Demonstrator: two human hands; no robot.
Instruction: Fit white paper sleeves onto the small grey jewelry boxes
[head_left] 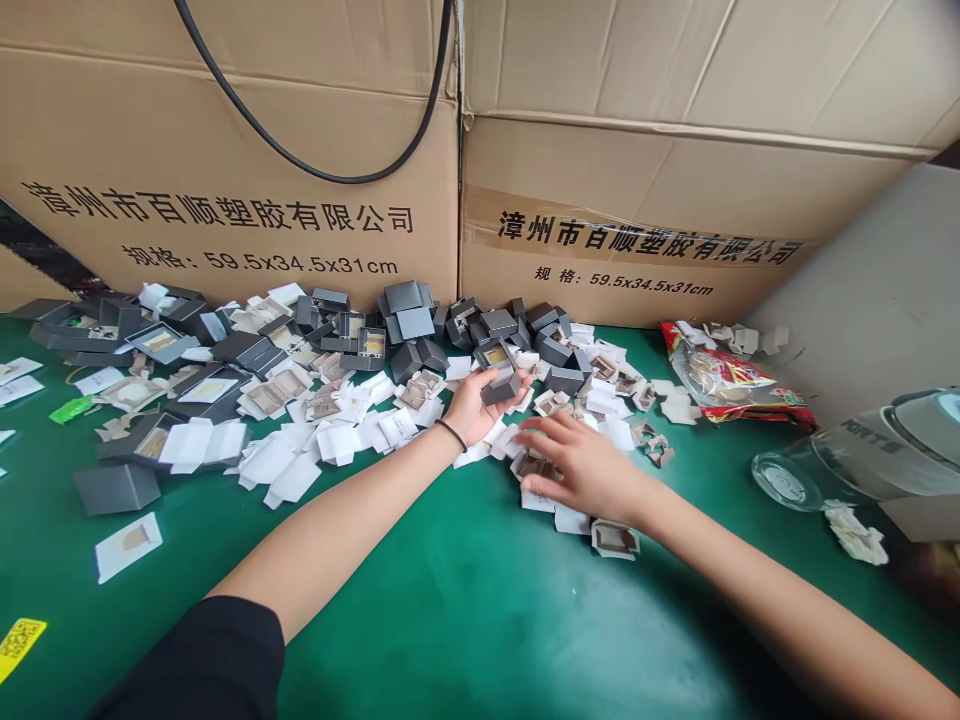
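Observation:
My left hand [480, 408], with a dark band at its wrist, is closed around a small dark grey box [501, 378]. The box is tilted, and a yellowish patch shows inside it. To its right, my right hand [574, 460] hovers with fingers spread and nothing visible in them. Below and behind that hand lie folded white and brown card inserts [615, 538]. More dark grey boxes [405, 310] are heaped behind both hands, mixed with white card pieces [337, 440].
Two large cardboard cartons [300, 130] stand along the back of the green table [420, 620]. A black cable [360, 180] hangs before the left one. At right are a red food packet [731, 380], a clear bottle [847, 450] and a crumpled tissue [855, 532].

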